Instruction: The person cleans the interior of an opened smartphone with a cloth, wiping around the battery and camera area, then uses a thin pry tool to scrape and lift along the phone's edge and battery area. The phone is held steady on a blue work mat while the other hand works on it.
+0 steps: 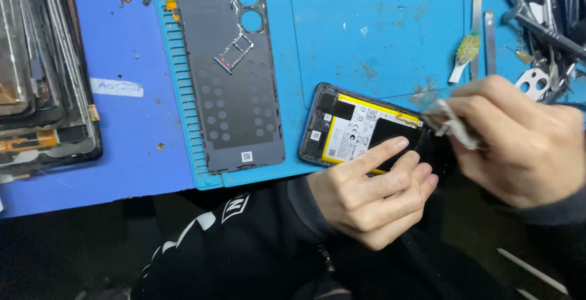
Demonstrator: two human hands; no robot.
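Left hand (372, 196) at lower centre, fingers (381, 153) mostly curled, forefinger stretched flat on the opened phone (360, 129). Right hand (525, 141) at right, fingers pinched shut on a crumpled wipe (452, 123) touching the phone's end.

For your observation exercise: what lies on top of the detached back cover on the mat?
A small metal card tray lies on the back cover, near its two camera holes. Nothing else rests on it. What lies beneath the cover is hidden.
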